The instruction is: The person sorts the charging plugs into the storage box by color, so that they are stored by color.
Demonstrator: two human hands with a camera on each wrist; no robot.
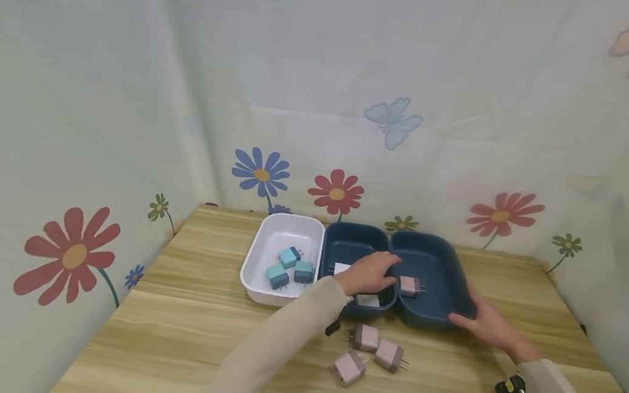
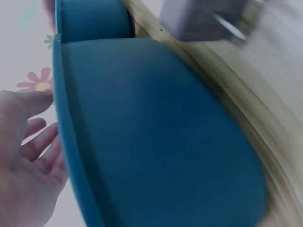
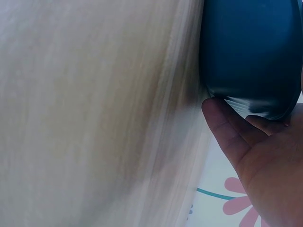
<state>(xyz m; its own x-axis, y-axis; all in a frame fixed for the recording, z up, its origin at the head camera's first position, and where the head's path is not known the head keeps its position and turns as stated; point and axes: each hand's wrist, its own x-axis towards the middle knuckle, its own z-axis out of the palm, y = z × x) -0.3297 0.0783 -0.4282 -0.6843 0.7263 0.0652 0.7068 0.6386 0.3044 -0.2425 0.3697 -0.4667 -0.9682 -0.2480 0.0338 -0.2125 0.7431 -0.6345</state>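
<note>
Press the right blue tray (image 1: 434, 269) evenly — right hand (image 1: 488, 321) spread against its corner; left hand (image 1: 369, 273) relaxed, empty, above the middle tray (image 1: 352, 243).

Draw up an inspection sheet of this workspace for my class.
Surface: wood-grain table.
Job's things: white rounded plastic-looking tray holding three blocky teal plugs; dark blue rounded middle tray holding blocky white plugs, partly hidden; dark blue rounded right tray holding one blocky pink plug; three loose pink plugs on the table.
Clutter: tiny dark shape at right table edge, unidentifiable.
Grips: left grip over the middle tray, holding nothing visible; right grip touching the right tray's outer side.
Cables: nothing seen.
Surroundings: pale fabric backdrop printed with flowers.
</note>
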